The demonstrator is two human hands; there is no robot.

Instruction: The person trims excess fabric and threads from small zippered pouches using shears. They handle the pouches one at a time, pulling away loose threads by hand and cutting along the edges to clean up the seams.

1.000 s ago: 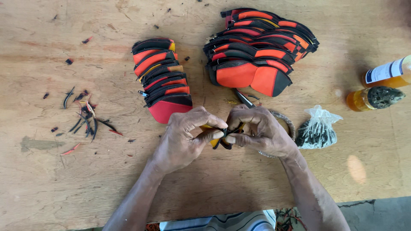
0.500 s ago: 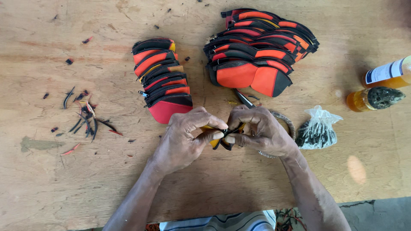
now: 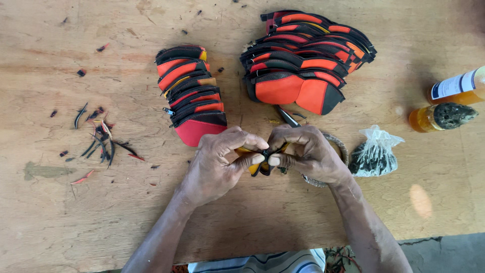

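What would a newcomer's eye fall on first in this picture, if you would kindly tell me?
Probably the two fanned stacks of red, orange and black pieces: the large stack at top centre-right and the small stack to its left. Next, the left hand and right hand, pinching a small orange-and-black piece together at the middle of the wooden table.

Soft, even daylight fills the view, and the worn pale wooden desk [image 3: 60, 212] is bright without harsh glare. A small sunlit patch glows near its lower right edge. The hands [image 3: 262, 159] cast faint, diffuse shadows beneath them. Focus is sharp throughout, with slight darkening toward the upper right corner.
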